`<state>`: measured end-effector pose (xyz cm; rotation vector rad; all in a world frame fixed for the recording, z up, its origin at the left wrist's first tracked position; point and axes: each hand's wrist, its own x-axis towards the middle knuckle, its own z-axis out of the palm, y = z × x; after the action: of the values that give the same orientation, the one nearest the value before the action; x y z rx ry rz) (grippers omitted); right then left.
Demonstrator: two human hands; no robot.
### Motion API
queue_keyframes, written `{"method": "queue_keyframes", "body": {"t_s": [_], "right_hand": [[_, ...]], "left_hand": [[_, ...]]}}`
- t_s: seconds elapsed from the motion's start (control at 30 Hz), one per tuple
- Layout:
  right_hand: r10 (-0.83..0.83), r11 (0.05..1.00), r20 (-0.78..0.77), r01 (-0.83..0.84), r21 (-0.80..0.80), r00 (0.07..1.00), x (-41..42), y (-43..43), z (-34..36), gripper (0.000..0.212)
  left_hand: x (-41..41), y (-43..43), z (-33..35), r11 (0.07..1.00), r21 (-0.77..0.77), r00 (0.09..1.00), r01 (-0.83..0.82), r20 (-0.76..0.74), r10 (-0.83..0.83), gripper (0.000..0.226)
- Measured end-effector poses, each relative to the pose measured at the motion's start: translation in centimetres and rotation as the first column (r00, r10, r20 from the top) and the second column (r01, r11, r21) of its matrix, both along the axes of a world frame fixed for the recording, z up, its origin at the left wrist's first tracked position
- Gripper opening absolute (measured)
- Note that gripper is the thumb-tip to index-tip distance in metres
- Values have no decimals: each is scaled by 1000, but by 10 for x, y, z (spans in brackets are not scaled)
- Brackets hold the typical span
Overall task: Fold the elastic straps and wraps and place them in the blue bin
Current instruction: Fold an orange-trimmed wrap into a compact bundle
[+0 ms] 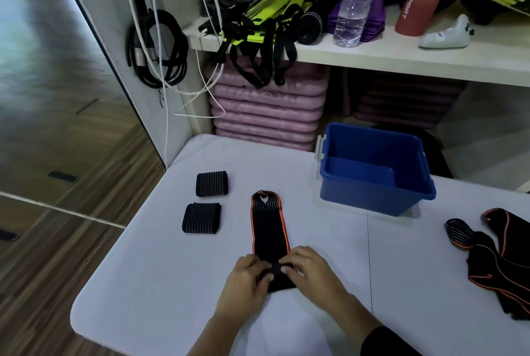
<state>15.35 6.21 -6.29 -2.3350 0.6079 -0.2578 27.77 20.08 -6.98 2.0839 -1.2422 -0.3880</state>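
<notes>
The white worktop (143, 269) carries everything for the job. The blue bin (370, 198) stands on its far right part, well beyond both hands; its inside shows only its own blue floor and a low inner partition. At the right edge lies a loose heap of black wraps (499, 264) with orange edging, one ribbed end sticking out to the left, well apart from the hands. In the middle an orange-edged wrap (269, 229) lies flat and lengthways, its far ribbed end pointing away from the person and its near end doubled over into a thick fold. That fold sits right between the two hands. The left grip (243, 281), a bare hand, has its fingers curled over the fold's left side with the thumb pressed on top. The right grip (312, 272) mirrors it on the right side, fingers bent over the edge and thumb tip on the fabric, so both are closed on the folded end. Left of the wrap, near but not touching it, two folded black ribbed wraps lie one beyond the other: the nearer folded wrap (201, 218) and the farther folded wrap (212, 184).
</notes>
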Motion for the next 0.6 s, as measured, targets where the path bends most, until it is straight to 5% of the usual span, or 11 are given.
{"method": "queue_keyframes", "body": {"t_s": [0.07, 0.17, 0.43, 0.6], "right_hand": [[63, 997, -52, -61, 38, 997, -6, -3, -2, 47], [147, 989, -104, -147, 6, 984, -6, -6, -2, 59], [20, 995, -143, -6, 99, 989, 5, -4, 5, 22], [2, 990, 5, -3, 144, 1000, 7, -1, 3, 14]], "left_hand": [[4, 7, -3, 996, 67, 998, 61, -27, -60, 51], [7, 6, -4, 990, 114, 996, 87, -10, -87, 57], [8, -4, 5, 979, 197, 987, -42, -141, 71, 23], [5, -8, 9, 994, 31, 991, -100, -83, 103, 14]]}}
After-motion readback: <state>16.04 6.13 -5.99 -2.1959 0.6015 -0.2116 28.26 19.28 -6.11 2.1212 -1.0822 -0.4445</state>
